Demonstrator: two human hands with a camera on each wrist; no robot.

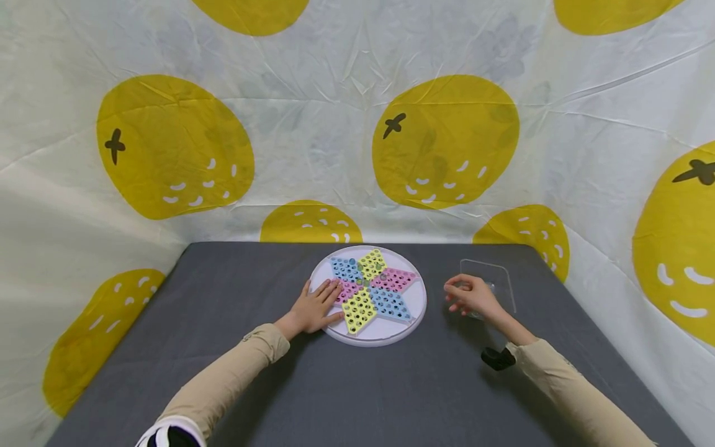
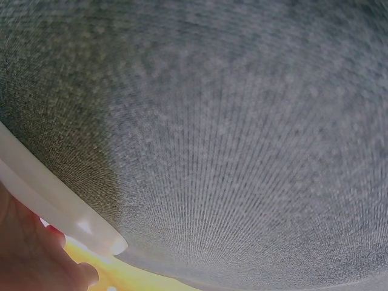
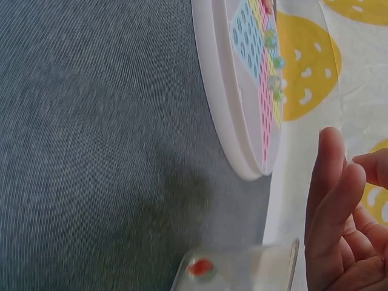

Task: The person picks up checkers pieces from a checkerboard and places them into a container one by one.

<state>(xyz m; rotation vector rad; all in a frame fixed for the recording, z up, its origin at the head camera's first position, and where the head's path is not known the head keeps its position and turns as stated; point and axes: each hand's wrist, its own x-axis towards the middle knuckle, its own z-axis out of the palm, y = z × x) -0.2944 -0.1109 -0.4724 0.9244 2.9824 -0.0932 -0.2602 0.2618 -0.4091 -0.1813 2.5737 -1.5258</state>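
Observation:
A round white Chinese checkers board (image 1: 410, 310) lies on the table, with a star of pink, yellow and blue hole-filled sections. Several glass marbles (image 3: 271, 41) sit on the star. My left hand (image 1: 314, 307) rests flat on the board's left rim, fingers spread over the pink section; in the left wrist view only part of it shows, beside the white rim. Off the board's right side, my right hand (image 1: 472, 295) hovers over a clear plastic box (image 3: 233, 270). Its fingers are loosely bent, thumb near the fingertips, with nothing visible between them. A reddish marble (image 3: 200, 267) shows in the box.
A dark grey cloth (image 1: 363, 391) covers the table. Behind and beside it hangs a white curtain (image 1: 313, 143) with large yellow fruit prints. A clear lid-like outline (image 1: 507, 279) stands behind the right hand. A dark band (image 1: 497, 358) is at the right wrist.

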